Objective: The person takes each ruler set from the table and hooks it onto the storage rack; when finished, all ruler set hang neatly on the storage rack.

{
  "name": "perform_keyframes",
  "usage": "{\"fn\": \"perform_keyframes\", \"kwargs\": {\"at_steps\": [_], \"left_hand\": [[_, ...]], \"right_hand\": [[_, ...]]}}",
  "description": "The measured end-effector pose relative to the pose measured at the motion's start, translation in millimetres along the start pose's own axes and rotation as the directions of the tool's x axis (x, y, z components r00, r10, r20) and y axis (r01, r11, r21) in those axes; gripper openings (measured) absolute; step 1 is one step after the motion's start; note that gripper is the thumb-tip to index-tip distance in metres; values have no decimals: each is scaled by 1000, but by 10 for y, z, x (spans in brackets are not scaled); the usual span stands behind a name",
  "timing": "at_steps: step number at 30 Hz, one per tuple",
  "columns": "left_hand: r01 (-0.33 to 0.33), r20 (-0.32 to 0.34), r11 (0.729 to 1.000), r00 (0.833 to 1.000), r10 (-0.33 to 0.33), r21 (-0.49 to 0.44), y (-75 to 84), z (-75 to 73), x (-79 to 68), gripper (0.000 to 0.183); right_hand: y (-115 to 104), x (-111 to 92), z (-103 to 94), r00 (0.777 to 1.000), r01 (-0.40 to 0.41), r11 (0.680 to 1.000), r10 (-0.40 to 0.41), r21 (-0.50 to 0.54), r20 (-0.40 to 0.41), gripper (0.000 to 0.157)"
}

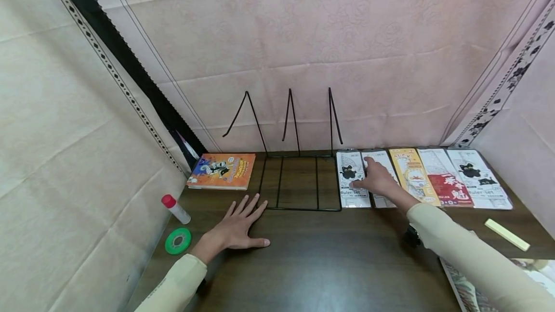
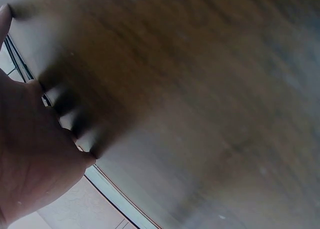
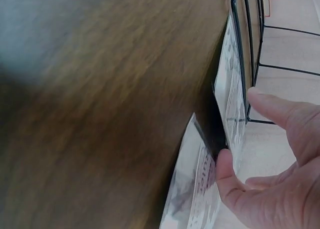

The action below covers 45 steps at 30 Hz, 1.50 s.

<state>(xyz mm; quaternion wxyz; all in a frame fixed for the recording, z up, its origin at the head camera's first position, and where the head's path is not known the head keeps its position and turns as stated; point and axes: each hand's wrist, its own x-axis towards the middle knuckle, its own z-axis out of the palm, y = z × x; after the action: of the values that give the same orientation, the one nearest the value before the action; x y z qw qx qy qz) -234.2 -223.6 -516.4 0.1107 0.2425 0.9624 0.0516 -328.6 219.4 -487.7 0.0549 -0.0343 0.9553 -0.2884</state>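
While the left hand (image 1: 237,227) lies spread, the right hand (image 1: 378,180), thumb and forefinger apart, does best to pinch the leftmost ruler-set packet (image 1: 354,198) by its edges.

The counter (image 1: 329,259) is brown wood with a soft shine. Behind the counter is a creased, pale pink sheet (image 1: 303,37). A cream sheet (image 1: 86,158) stands left of the counter.

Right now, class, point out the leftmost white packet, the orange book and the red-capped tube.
Leftmost white packet (image 1: 349,173): head view, on its printed dark figure.
Orange book (image 1: 223,171): head view, middle of its cover.
Red-capped tube (image 1: 178,213): head view, on its pale body.
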Motion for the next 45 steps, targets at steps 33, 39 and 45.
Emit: {"fn": "perform_keyframes", "kwargs": {"at_steps": [33,39,45], "left_hand": [[-3,-8,1000,1000,3,24,28,-32,-19,106],[2,0,1000,1000,-2,10,25,-26,-18,107],[15,15,1000,1000,-16,20,19,-26,-19,107]], "right_hand": [[89,19,-46,982,-98,881,9,464,189,103],[86,-86,-104,978,-120,870,22,478,206,92],[51,-218,-186,980,-114,851,10,513,200,83]]}}
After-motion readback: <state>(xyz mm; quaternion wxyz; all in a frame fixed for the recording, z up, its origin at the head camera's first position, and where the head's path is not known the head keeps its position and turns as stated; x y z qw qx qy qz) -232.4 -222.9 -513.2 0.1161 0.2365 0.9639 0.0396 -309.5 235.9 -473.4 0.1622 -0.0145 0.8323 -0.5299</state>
